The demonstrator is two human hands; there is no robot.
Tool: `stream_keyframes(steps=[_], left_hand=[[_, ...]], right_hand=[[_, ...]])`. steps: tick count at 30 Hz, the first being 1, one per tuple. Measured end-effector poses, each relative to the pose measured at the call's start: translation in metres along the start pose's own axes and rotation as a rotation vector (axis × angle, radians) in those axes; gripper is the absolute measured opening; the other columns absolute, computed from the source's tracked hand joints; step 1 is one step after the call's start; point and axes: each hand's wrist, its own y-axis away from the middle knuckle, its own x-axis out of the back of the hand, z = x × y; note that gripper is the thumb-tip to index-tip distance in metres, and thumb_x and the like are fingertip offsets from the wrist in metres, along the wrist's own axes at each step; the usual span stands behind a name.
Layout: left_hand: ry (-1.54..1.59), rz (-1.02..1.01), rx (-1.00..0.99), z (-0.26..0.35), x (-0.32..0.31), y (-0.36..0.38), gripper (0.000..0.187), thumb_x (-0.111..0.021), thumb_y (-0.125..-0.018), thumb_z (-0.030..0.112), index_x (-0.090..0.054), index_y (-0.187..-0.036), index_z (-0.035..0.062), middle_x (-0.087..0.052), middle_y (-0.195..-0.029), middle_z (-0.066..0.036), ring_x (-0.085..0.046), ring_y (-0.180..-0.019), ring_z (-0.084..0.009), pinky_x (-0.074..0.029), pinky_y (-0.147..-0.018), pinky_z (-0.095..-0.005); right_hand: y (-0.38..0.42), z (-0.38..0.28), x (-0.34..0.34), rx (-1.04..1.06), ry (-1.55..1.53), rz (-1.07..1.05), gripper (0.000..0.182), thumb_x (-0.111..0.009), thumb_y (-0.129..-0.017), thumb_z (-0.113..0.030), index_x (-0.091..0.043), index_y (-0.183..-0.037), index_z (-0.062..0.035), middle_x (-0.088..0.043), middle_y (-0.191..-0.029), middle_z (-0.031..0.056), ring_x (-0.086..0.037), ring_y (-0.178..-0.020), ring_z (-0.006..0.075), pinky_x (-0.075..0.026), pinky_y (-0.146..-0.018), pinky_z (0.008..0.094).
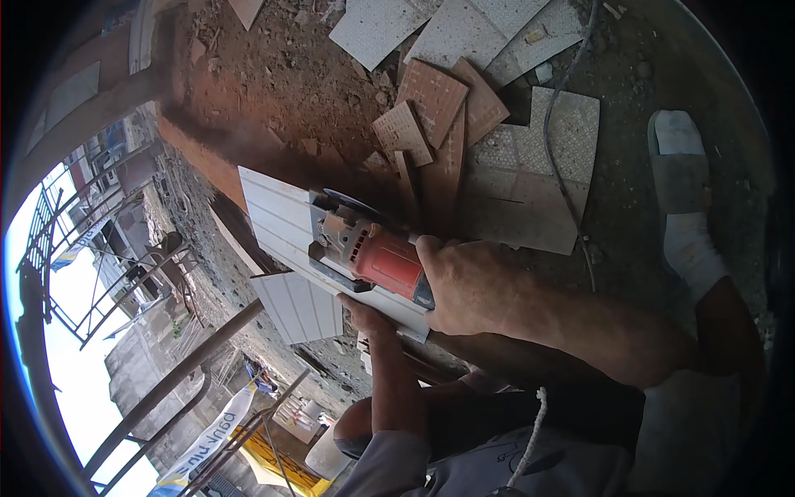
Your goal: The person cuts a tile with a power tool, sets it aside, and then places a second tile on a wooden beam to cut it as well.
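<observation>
The camera view is turned on its side. My right hand (472, 282) is closed around the body of a red handheld tile cutter (387, 263). The cutter's flat metal base rests on a pale, striped tile (281, 217), and its round blade (352, 201) shows along the tile's edge. My left hand (370, 319) grips the opposite edge of this tile, near the cutter; some of its fingers are hidden. A smaller striped tile piece (302, 308) lies beside my left hand. Dust hangs and lies near the blade.
Broken brown tiles (432, 99) and pale patterned tiles (530, 195) lie on the dirt around the cutter. A grey cord (553, 149) runs across them. A sandalled foot (679, 166) is to one side. Metal poles (182, 373) and a banner (219, 427) stand beyond.
</observation>
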Motion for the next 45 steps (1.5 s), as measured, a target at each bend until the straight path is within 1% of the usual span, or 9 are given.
stream_keyframes(steps=[6,9,15,19,26,31,34,36,45], left_hand=[[0.01,-0.01,-0.004,0.0,-0.001,0.003,0.088,-0.038,-0.094,0.069,-0.049,-0.132,-0.0097,-0.058,-0.125,-0.023,-0.061,-0.108,-0.0325,-0.05,-0.093,-0.0421],[-0.023,-0.037,0.044,0.002,0.001,-0.002,0.086,-0.033,-0.095,0.07,-0.044,-0.139,-0.0028,-0.057,-0.129,-0.019,-0.059,-0.112,-0.0335,-0.049,-0.098,-0.0436],[-0.009,0.099,0.031,-0.009,0.004,-0.016,0.081,-0.042,-0.093,0.068,-0.055,-0.131,-0.0024,-0.063,-0.121,-0.015,-0.063,-0.105,-0.0278,-0.05,-0.093,-0.0387],[0.049,0.101,0.027,-0.007,0.0,-0.012,0.076,-0.047,-0.093,0.066,-0.06,-0.124,-0.0024,-0.067,-0.111,-0.012,-0.064,-0.098,-0.0232,-0.05,-0.088,-0.0347],[0.091,0.068,0.024,-0.012,0.003,-0.018,0.075,-0.05,-0.092,0.066,-0.066,-0.113,-0.0044,-0.068,-0.106,-0.012,-0.065,-0.095,-0.0228,-0.051,-0.085,-0.0335],[-0.009,0.121,0.033,-0.013,0.004,-0.017,0.08,-0.047,-0.092,0.067,-0.058,-0.124,-0.0054,-0.065,-0.116,-0.015,-0.064,-0.103,-0.0278,-0.053,-0.087,-0.0385],[0.136,-0.016,0.022,-0.008,0.001,-0.012,0.083,-0.044,-0.093,0.067,-0.056,-0.127,-0.0075,-0.064,-0.119,-0.016,-0.064,-0.103,-0.0286,-0.053,-0.088,-0.0398],[0.092,0.01,0.063,-0.004,0.001,-0.009,0.084,-0.043,-0.094,0.067,-0.051,-0.134,-0.007,-0.06,-0.127,-0.018,-0.063,-0.108,-0.0311,-0.052,-0.091,-0.0416],[-0.028,0.095,0.068,-0.001,0.001,-0.008,0.089,-0.042,-0.092,0.069,-0.05,-0.134,-0.009,-0.058,-0.127,-0.024,-0.062,-0.11,-0.0345,-0.052,-0.093,-0.0448]], right_hand=[[0.004,-0.002,0.004,-0.048,0.0,-0.028,0.069,-0.075,-0.072,-0.025,-0.042,-0.121,0.0101,-0.065,-0.096,0.0279,-0.069,-0.089,0.0383,-0.056,-0.084,0.0432],[0.006,-0.002,0.005,-0.07,-0.001,-0.04,0.067,-0.076,-0.072,-0.025,-0.043,-0.119,0.009,-0.065,-0.098,0.0278,-0.069,-0.09,0.0383,-0.055,-0.085,0.0432],[0.006,-0.004,0.001,-0.076,0.033,-0.082,0.066,-0.077,-0.072,-0.025,-0.043,-0.117,0.0081,-0.064,-0.097,0.0281,-0.068,-0.09,0.0398,-0.054,-0.086,0.0451],[0.007,-0.009,0.004,-0.145,0.001,-0.07,0.07,-0.078,-0.071,-0.026,-0.04,-0.118,0.0088,-0.064,-0.097,0.0288,-0.066,-0.093,0.0431,-0.052,-0.087,0.0473],[0.009,-0.011,0.008,-0.164,-0.013,-0.091,0.072,-0.079,-0.071,-0.027,-0.039,-0.119,0.0089,-0.062,-0.098,0.0303,-0.066,-0.093,0.0433,-0.052,-0.087,0.0479],[0.009,-0.002,0.0,-0.101,-0.036,-0.07,0.07,-0.078,-0.072,-0.028,-0.04,-0.117,0.0081,-0.064,-0.093,0.0287,-0.067,-0.091,0.0431,-0.053,-0.084,0.0476],[0.014,-0.002,0.005,-0.194,0.015,-0.079,0.065,-0.076,-0.075,-0.026,-0.042,-0.121,0.006,-0.065,-0.103,0.0281,-0.067,-0.099,0.039,-0.054,-0.089,0.0459],[0.015,0.001,0.006,-0.12,0.084,-0.103,0.065,-0.075,-0.074,-0.025,-0.043,-0.122,0.0046,-0.064,-0.105,0.0287,-0.067,-0.101,0.0379,-0.054,-0.09,0.0464],[0.023,0.002,0.006,-0.113,0.066,-0.097,0.066,-0.075,-0.074,-0.025,-0.043,-0.122,0.007,-0.064,-0.105,0.028,-0.068,-0.099,0.0358,-0.055,-0.088,0.0428]])
